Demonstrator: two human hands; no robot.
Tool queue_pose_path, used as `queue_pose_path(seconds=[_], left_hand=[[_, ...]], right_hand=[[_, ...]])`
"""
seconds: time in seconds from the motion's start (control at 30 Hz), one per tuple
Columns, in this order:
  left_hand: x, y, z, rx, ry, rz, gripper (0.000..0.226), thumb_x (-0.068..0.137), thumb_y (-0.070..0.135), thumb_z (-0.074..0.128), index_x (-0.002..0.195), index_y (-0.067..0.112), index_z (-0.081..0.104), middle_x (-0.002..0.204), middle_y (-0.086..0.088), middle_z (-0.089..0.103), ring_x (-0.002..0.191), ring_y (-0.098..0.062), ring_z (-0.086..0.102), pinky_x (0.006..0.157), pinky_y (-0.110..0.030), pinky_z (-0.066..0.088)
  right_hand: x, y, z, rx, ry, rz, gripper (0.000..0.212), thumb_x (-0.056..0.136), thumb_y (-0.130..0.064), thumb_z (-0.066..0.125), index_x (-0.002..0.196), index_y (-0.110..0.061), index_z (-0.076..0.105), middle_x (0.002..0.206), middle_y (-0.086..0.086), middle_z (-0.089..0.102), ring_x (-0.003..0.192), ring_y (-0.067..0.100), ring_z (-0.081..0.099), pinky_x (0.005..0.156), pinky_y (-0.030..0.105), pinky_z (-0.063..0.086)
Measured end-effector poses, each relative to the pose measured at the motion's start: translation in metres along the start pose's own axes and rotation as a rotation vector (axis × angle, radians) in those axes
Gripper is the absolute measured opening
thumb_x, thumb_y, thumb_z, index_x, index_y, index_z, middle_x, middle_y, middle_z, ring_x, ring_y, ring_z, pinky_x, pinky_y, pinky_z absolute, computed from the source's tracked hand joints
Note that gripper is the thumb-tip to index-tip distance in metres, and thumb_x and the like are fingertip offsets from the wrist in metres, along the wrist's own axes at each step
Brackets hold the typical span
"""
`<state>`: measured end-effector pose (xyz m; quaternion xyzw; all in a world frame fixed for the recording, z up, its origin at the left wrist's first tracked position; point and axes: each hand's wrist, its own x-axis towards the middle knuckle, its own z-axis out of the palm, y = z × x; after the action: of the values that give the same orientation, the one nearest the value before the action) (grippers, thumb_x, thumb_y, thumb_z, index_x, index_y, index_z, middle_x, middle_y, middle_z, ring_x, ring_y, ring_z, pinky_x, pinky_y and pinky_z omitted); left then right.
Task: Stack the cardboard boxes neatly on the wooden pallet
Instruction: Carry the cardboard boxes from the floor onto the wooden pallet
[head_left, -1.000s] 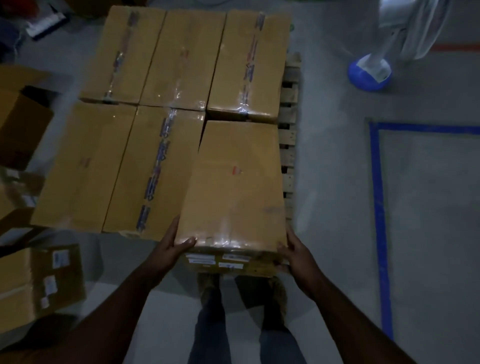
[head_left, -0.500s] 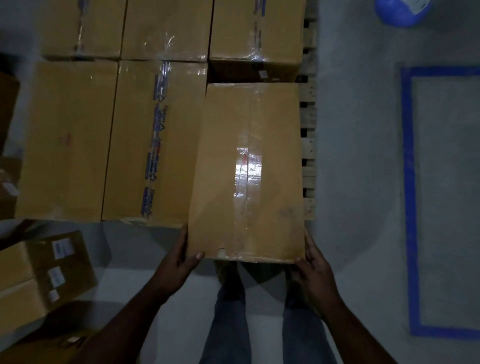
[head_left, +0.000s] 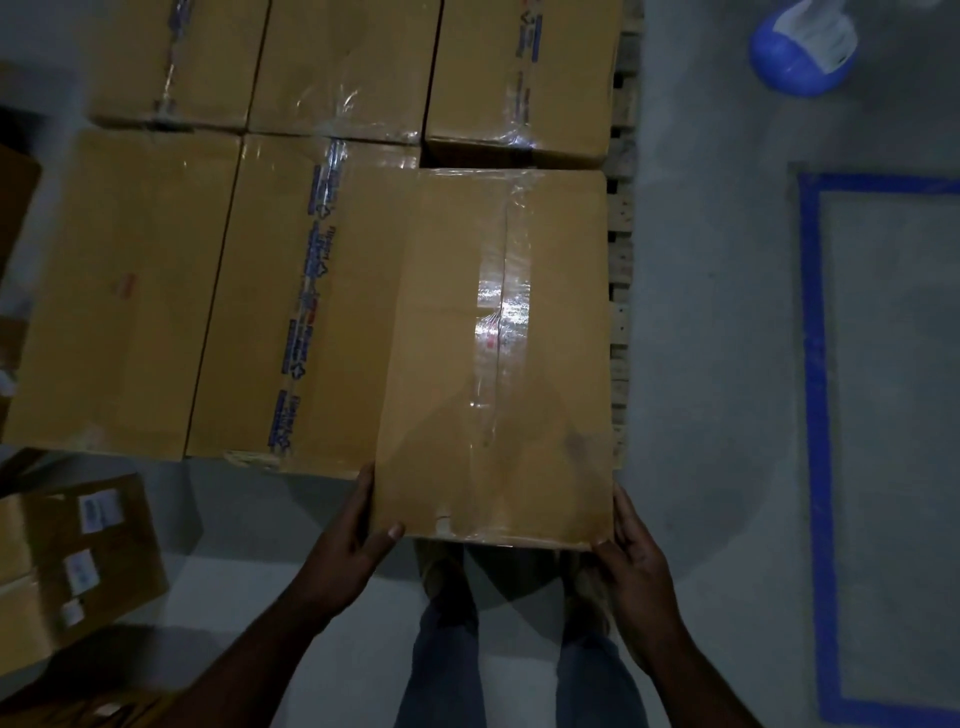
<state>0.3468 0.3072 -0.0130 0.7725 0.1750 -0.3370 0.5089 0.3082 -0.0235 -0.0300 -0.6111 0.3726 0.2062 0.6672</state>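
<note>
A taped brown cardboard box (head_left: 498, 358) lies flat at the near right corner of the wooden pallet (head_left: 621, 280). My left hand (head_left: 358, 535) grips its near left corner, thumb on top. Its near right corner is held by my right hand (head_left: 631, 545). The box's near end overhangs the pallet towards me. Several other cardboard boxes (head_left: 306, 291) fill the pallet in two rows, one touching the held box's left side. Only a strip of pallet slats shows along the right edge.
More cardboard boxes with white labels (head_left: 72, 561) sit on the floor at the lower left. A blue fan base (head_left: 800, 52) stands at the top right. Blue floor tape (head_left: 815, 415) marks a rectangle on the right. My legs and feet are under the box's near end.
The box has tipped from tilted to flat and slid further onto the pallet beside its neighbour. My view has moved closer and more directly over it. Both hands stay on its near corners.
</note>
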Motion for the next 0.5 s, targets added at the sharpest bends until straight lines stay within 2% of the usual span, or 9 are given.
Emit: queue_pose_path(seconds=[0.1, 0.17, 0.23, 0.3, 0.37, 0.43, 0.5], left_hand=[[0.017, -0.002, -0.008, 0.002, 0.009, -0.001, 0.08, 0.097, 0.031, 0.064, 0.158, 0.045, 0.013, 0.163, 0.022, 0.022, 0.146, 0.005, 0.029, 0.122, -0.037, 0.031], [0.031, -0.002, -0.014, 0.009, 0.018, 0.004, 0.082, 0.097, 0.03, 0.065, 0.16, 0.039, 0.013, 0.165, 0.02, 0.02, 0.15, 0.0, 0.025, 0.124, -0.042, 0.029], [0.044, -0.001, -0.016, 0.029, 0.024, 0.026, 0.084, 0.096, 0.028, 0.067, 0.161, 0.036, 0.013, 0.164, 0.021, 0.02, 0.15, 0.0, 0.025, 0.124, -0.042, 0.028], [0.055, -0.004, -0.017, 0.07, -0.001, 0.034, 0.096, 0.091, 0.03, 0.074, 0.162, 0.036, 0.009, 0.164, 0.02, 0.019, 0.15, -0.002, 0.023, 0.124, -0.04, 0.027], [0.065, -0.014, -0.018, 0.19, -0.006, 0.035, 0.114, 0.081, 0.038, 0.082, 0.162, 0.034, 0.003, 0.169, 0.015, 0.007, 0.156, -0.008, 0.007, 0.124, -0.04, 0.019], [0.077, -0.027, -0.017, 0.386, 0.078, 0.094, 0.118, 0.077, 0.039, 0.084, 0.163, 0.026, 0.005, 0.17, 0.009, -0.007, 0.156, -0.014, -0.013, 0.122, -0.042, 0.011], [0.085, -0.034, -0.015, 0.471, 0.163, 0.155, 0.112, 0.079, 0.029, 0.085, 0.163, 0.018, 0.012, 0.17, 0.005, -0.003, 0.156, -0.017, -0.012, 0.121, -0.044, 0.014]], right_hand=[[0.018, 0.002, 0.008, -0.006, 0.002, -0.026, 0.064, 0.101, -0.004, 0.06, 0.15, -0.039, 0.042, 0.137, -0.03, 0.057, 0.122, -0.008, 0.06, 0.09, 0.011, 0.053], [0.03, 0.003, 0.013, -0.016, -0.003, -0.03, 0.065, 0.1, -0.004, 0.06, 0.148, -0.043, 0.042, 0.135, -0.033, 0.056, 0.119, -0.012, 0.059, 0.092, 0.01, 0.052], [0.039, 0.002, 0.018, -0.024, 0.001, -0.04, 0.066, 0.101, -0.001, 0.058, 0.147, -0.045, 0.04, 0.136, -0.031, 0.055, 0.118, -0.013, 0.059, 0.091, 0.009, 0.051], [0.047, 0.003, 0.022, -0.049, 0.007, -0.047, 0.067, 0.102, 0.001, 0.055, 0.148, -0.044, 0.036, 0.137, -0.029, 0.052, 0.116, -0.016, 0.056, 0.085, 0.004, 0.049], [0.051, 0.008, 0.024, -0.075, 0.002, -0.054, 0.067, 0.103, -0.001, 0.055, 0.148, -0.045, 0.031, 0.144, -0.022, 0.049, 0.117, -0.013, 0.055, 0.083, 0.002, 0.048], [0.056, 0.014, 0.025, -0.119, -0.034, -0.053, 0.076, 0.099, -0.007, 0.065, 0.149, -0.049, 0.026, 0.148, -0.017, 0.048, 0.117, -0.01, 0.055, 0.082, 0.004, 0.05], [0.061, 0.015, 0.028, -0.175, -0.096, -0.053, 0.094, 0.09, -0.016, 0.079, 0.152, -0.053, 0.019, 0.15, -0.02, 0.045, 0.124, -0.004, 0.055, 0.085, 0.006, 0.051]])
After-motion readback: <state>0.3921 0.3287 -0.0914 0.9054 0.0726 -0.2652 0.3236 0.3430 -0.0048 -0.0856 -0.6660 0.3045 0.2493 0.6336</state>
